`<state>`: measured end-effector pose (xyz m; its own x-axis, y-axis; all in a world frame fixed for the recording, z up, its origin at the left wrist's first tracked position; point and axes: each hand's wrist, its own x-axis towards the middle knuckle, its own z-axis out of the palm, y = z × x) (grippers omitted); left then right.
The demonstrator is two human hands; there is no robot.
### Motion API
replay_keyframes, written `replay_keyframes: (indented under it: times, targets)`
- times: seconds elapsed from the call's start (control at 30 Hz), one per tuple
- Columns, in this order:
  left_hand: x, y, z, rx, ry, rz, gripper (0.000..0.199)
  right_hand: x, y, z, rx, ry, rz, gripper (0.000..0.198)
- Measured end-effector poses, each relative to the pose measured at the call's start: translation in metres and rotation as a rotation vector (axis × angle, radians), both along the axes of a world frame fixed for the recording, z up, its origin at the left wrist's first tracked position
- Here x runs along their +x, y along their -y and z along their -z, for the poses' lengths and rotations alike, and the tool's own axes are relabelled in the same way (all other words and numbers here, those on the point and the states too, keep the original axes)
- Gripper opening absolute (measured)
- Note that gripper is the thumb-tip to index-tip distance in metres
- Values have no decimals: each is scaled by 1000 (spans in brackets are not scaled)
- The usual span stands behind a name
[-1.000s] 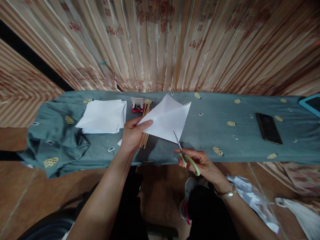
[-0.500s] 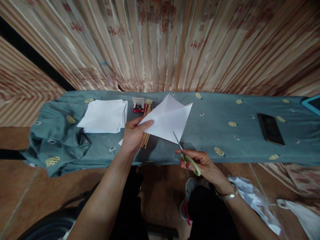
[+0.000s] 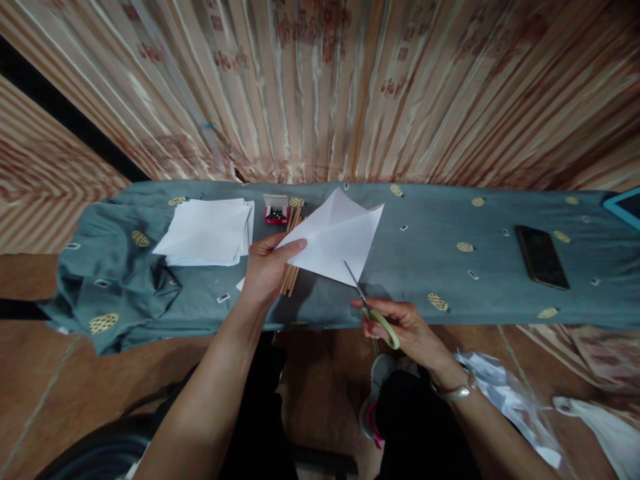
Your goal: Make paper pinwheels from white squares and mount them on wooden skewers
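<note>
My left hand (image 3: 275, 260) pinches the left corner of a creased white sheet of paper (image 3: 336, 233), thumb on top, holding it above the cloth-covered table. In my right hand (image 3: 395, 320) are scissors (image 3: 381, 325) with pale green handles, my fingers through the loops. One blade lies over the paper near its lower corner; the other blade seems hidden beneath the sheet. Under the left hand and paper, several thin wooden sticks (image 3: 291, 279) rest on the cloth, partly covered. Behind them stands a small open red box (image 3: 277, 210) holding small shiny metal pieces.
A stack of white paper (image 3: 205, 232) lies on the left of the teal patterned tablecloth (image 3: 425, 227). To the right are a dark phone (image 3: 542, 257) and a blue-edged device (image 3: 625, 205). A striped curtain (image 3: 320, 93) hangs behind. A clear bag with white scraps (image 3: 500, 387) sits on the floor.
Almost nothing differs. The scissors' handles have drawn slightly closer together, while the paper and my left hand hold nearly the same place.
</note>
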<state>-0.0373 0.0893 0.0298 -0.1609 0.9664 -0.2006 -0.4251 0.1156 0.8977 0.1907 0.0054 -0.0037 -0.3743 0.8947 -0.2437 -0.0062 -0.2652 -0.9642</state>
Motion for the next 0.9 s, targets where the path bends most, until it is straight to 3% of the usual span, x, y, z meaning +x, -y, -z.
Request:
replay_keyframes:
  times: [0.47,0.9]
  targets:
    - [8,4,0,-34,-18,36,26,0,0,1,22,4,8,41]
    - [5,2,2,-19,-8,52,26,-2,0,2,-48,-32,53,41]
